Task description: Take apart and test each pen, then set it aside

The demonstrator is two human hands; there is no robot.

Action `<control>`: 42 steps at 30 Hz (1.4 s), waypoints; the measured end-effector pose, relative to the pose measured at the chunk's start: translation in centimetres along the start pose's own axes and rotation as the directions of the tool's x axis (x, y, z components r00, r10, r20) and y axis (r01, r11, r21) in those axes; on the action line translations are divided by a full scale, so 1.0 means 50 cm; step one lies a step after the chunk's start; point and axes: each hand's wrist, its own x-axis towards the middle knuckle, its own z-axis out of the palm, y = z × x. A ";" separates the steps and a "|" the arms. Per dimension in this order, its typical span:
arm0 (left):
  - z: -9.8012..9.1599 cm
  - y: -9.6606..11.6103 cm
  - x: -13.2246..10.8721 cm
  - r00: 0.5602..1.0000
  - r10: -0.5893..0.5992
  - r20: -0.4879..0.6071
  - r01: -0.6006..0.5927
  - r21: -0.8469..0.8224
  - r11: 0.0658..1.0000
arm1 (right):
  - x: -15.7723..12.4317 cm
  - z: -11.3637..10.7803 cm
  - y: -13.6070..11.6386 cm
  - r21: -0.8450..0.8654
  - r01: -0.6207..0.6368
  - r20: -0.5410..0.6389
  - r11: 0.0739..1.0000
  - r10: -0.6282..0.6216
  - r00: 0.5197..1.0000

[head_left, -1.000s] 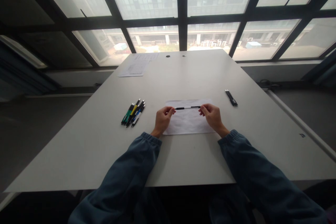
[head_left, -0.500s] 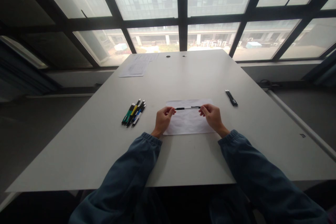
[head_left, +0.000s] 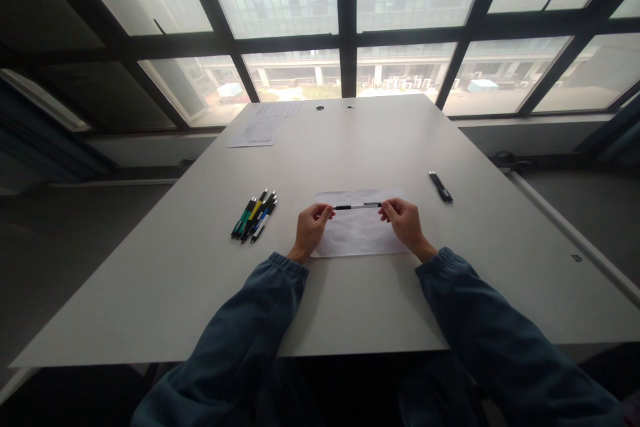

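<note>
A pen with a black grip and a whitish barrel lies crosswise between my two hands, above a white sheet of paper. My left hand pinches its grip end between thumb and fingers. At the other end, by the clip, my right hand pinches it the same way. Left of my hands, several pens in green, yellow, blue, white and black lie in a loose pile. To the right is a black pen, perhaps with another close against it.
All of this rests on a long white table. Printed papers lie at its far left corner, and two small round fittings show near the far edge. Dark-framed windows stand beyond the table.
</note>
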 end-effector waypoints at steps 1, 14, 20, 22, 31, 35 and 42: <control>0.000 0.000 0.000 1.000 0.001 0.000 -0.001 0.000 1.000 | 0.000 0.000 -0.001 0.000 0.001 0.000 1.000 -0.001 1.000; 0.000 -0.004 0.001 1.000 -0.001 -0.003 0.001 -0.002 1.000 | 0.001 -0.001 0.012 -0.005 0.010 0.007 1.000 -0.010 1.000; 0.001 0.000 0.000 1.000 -0.008 -0.001 0.008 -0.004 1.000 | 0.000 -0.001 0.008 -0.003 0.005 0.010 1.000 -0.005 1.000; 0.001 0.000 0.000 1.000 -0.007 -0.001 0.007 -0.002 1.000 | 0.001 -0.001 0.007 -0.006 0.005 0.010 1.000 -0.005 1.000; -0.001 -0.001 -0.001 1.000 0.002 0.007 -0.002 -0.002 1.000 | 0.000 -0.002 0.005 -0.024 0.011 0.012 1.000 -0.011 1.000; -0.001 -0.002 0.000 1.000 0.002 0.005 -0.002 0.005 1.000 | 0.000 -0.002 0.012 -0.021 0.012 0.011 1.000 -0.012 1.000; 0.000 -0.002 0.001 1.000 0.004 0.004 -0.004 0.011 1.000 | 0.000 0.000 0.014 -0.025 0.007 0.014 1.000 -0.006 1.000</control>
